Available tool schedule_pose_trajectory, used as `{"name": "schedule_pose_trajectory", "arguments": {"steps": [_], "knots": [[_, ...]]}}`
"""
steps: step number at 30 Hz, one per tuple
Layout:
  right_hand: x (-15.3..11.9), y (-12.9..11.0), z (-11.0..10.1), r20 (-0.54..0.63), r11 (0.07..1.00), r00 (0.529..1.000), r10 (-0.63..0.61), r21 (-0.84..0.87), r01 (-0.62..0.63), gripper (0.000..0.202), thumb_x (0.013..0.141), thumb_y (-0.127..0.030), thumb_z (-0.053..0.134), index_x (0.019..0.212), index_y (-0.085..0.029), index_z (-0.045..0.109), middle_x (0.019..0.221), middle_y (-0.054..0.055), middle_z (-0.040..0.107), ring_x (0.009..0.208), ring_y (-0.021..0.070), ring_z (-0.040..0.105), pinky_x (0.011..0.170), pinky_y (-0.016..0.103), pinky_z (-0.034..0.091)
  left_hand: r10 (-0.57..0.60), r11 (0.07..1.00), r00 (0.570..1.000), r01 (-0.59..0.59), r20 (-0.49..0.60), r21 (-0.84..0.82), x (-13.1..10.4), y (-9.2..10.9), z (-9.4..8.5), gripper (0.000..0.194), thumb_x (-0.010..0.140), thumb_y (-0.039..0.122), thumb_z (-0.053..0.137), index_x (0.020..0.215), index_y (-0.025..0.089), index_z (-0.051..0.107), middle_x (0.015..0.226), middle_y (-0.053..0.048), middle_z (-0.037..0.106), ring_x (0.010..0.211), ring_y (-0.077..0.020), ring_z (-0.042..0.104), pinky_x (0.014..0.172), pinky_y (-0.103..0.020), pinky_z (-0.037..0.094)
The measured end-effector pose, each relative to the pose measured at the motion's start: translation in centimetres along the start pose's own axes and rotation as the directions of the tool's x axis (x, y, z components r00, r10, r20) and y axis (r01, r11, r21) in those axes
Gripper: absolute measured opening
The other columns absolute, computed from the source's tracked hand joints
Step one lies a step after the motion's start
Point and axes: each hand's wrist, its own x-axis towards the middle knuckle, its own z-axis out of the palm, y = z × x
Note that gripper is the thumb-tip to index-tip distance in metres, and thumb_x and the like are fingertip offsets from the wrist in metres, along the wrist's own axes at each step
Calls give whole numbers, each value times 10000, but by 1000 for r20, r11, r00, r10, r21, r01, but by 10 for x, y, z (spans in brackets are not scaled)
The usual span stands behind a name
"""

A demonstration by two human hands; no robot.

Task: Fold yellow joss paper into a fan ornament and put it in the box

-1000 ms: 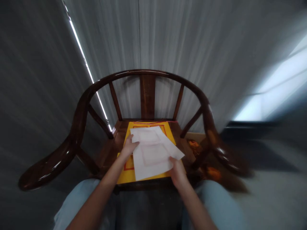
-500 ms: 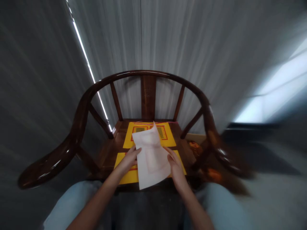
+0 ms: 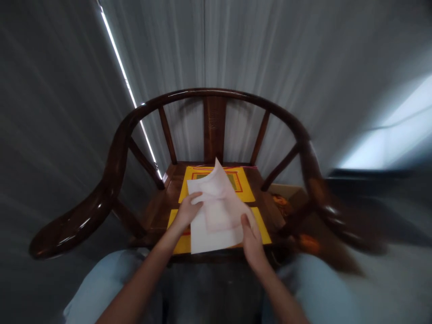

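Note:
A white paper sheet (image 3: 216, 225) with a faint reddish frame showing on it is held over the chair seat, its far corner curling up. My left hand (image 3: 187, 210) grips its left edge, thumb and fingers on the paper. At the right edge my right hand (image 3: 252, 238) pinches the sheet, thumb on top, the other fingers partly hidden behind it. Beneath lie two yellow sheets: the far one (image 3: 248, 191) has a red-framed print, and the near one (image 3: 261, 225) is mostly covered by the white sheet and my hands.
The dark wooden chair (image 3: 214, 135) has a curved armrest rail around the seat. Pink string (image 3: 249, 167) lies at the seat's back edge. A cardboard box (image 3: 292, 193) with orange-red items stands right of the chair. Grey corrugated wall rises behind.
The white sheet's far corner has risen higher. My left hand has moved up along the left edge, its fingers now over the paper. The view has shifted slightly.

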Motion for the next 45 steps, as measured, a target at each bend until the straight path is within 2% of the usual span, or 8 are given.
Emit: {"name": "schedule_pose_trajectory", "arguments": {"steps": [7, 12, 17, 24, 29, 35, 37, 45], "knots": [[15, 0, -14, -176, 975, 962, 210, 115, -192, 465, 826, -476, 626, 1194, -194, 655, 1136, 47, 713, 1246, 242, 542, 1028, 343, 447, -41, 995, 996, 48, -82, 88, 10, -12, -5, 263, 560, 32, 741, 808, 117, 727, 791, -82, 700, 858, -270, 676, 730, -316, 534], [7, -10, -16, 55, 990, 996, -66, -123, 73, 391, 879, -294, 546, 1259, -242, 625, 1327, 45, 602, 1310, 226, 472, 1143, 383, 314, -76, 996, 997, 76, 11, 37, 1, -2, 3, 291, 685, 204, 759, 959, 118, 716, 775, -80, 698, 684, -220, 670, 578, -296, 536], [-3, -9, -17, 603, 815, 768, -216, -322, 482, 702, 677, -57, 465, 1342, -256, 570, 1472, 40, 463, 1413, 256, 330, 1190, 465, 231, -159, 973, 977, 180, 143, -145, -15, 16, 10, 463, 859, 527, 586, 1100, 140, 666, 911, -137, 724, 728, -246, 690, 502, -286, 538], [-12, -5, -3, 740, 721, 658, -138, -381, 579, 699, 674, -119, 577, 1361, -242, 549, 1471, 87, 452, 1459, 291, 216, 1199, 538, 162, -56, 993, 998, 59, 37, -100, -18, 12, 9, 302, 739, 334, 740, 934, 106, 702, 827, -102, 737, 722, -243, 696, 553, -280, 546], [-14, -21, 0, 717, 905, 693, -78, -241, 351, 774, 715, -386, 784, 1421, -319, 473, 1526, 59, 386, 1459, 300, 231, 1192, 513, 200, -1, 995, 1000, -2, -23, -96, -10, 3, 0, 336, 644, 230, 777, 938, 94, 688, 835, -91, 736, 730, -218, 687, 633, -286, 546], [14, -6, -3, 177, 987, 980, 96, 108, -116, 501, 782, -389, 719, 1252, -273, 590, 1385, 57, 553, 1315, 233, 477, 1110, 407, 373, -36, 983, 991, 58, 125, -176, -18, 6, 10, 647, 583, 239, 806, 1178, 147, 569, 921, -63, 713, 764, -201, 680, 656, -289, 542], [31, 3, -6, 49, 933, 963, 266, 238, -270, 519, 721, -391, 766, 1191, -254, 596, 1239, 51, 648, 1178, 238, 592, 1000, 388, 479, -46, 983, 975, 83, 217, -165, -28, 5, 18, 679, 590, 260, 805, 1210, 171, 542, 936, -49, 703, 747, -189, 675, 645, -283, 539], [78, 16, -10, 161, 768, 842, 515, 349, -536, 363, 623, -291, 802, 939, -165, 678, 832, 40, 760, 750, 225, 718, 736, 346, 584, -30, 996, 868, 70, 496, -63, -53, -1, 36, 614, 611, 243, 797, 1180, 172, 575, 877, -31, 679, 674, -155, 663, 563, -224, 512]]}}
